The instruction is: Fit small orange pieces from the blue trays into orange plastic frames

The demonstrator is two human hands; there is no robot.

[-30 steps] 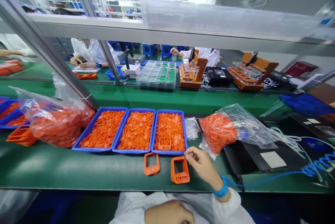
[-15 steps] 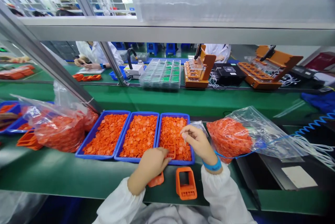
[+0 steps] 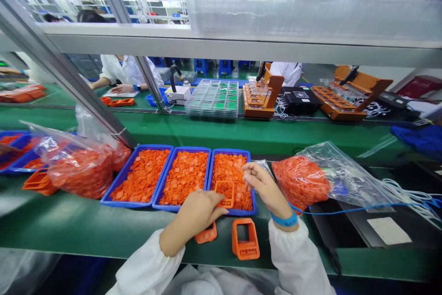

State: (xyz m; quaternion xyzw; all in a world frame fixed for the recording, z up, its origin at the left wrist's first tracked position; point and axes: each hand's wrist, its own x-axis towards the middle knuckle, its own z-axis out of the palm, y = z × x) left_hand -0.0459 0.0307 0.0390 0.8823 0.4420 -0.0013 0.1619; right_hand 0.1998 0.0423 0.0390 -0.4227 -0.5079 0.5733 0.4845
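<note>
My left hand (image 3: 202, 208) is closed on an orange plastic frame (image 3: 225, 195), tilted up over the front of the right-hand blue tray (image 3: 254, 203). Above that tray's right side is my right hand (image 3: 259, 179), its fingers curled and pinched together. Whatever sits between its fingertips is too small to make out. Loose orange pieces (image 3: 229, 166) fill the tray. On the green bench, a second orange frame (image 3: 253, 250) lies below my hands. Another orange frame (image 3: 206, 236) is partly hidden under my left hand.
More blue trays (image 3: 154, 200) of orange pieces stand to the left, beside a plastic bag (image 3: 81, 173) of them. Another bag (image 3: 299, 182) lies right. A blue cable (image 3: 341, 210) crosses the right bench. Across the belt (image 3: 214, 131), a co-worker's hands (image 3: 122, 88) rest near a board.
The orange frame in my left hand has been raised and turned more toward me. My right hand has shifted slightly right. The view has tilted up a little.
</note>
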